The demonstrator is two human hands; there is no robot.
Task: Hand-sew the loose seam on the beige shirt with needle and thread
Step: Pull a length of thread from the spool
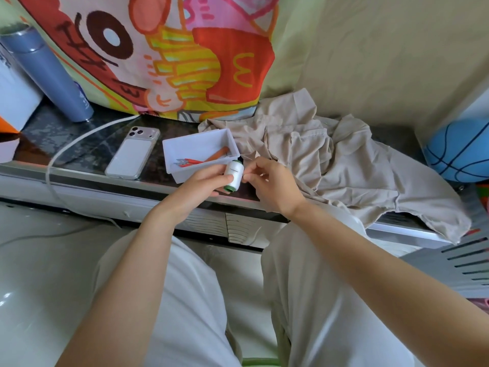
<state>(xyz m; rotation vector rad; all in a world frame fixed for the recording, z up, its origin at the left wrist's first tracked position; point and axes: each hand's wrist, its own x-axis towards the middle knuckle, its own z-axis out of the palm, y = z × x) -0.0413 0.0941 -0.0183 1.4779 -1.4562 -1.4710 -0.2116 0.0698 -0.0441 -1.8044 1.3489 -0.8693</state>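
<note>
My left hand [203, 181] grips a white thread spool [234, 176] with green ends, just in front of the dark table's edge. My right hand [270, 182] pinches something thin right beside the spool; a fine thread or needle [247, 155] shows above its fingers, too small to tell which. The crumpled beige shirt [330, 160] lies on the table to the right, one part hanging over the front edge. Neither hand touches the shirt.
A white plastic tray [185, 140] behind the spool holds small red-handled snips [190, 162] and an orange tool. A phone [132, 156], a white cable and a grey bottle [50, 72] lie to the left. A blue ball [460, 152] sits at right; a printed cloth hangs behind.
</note>
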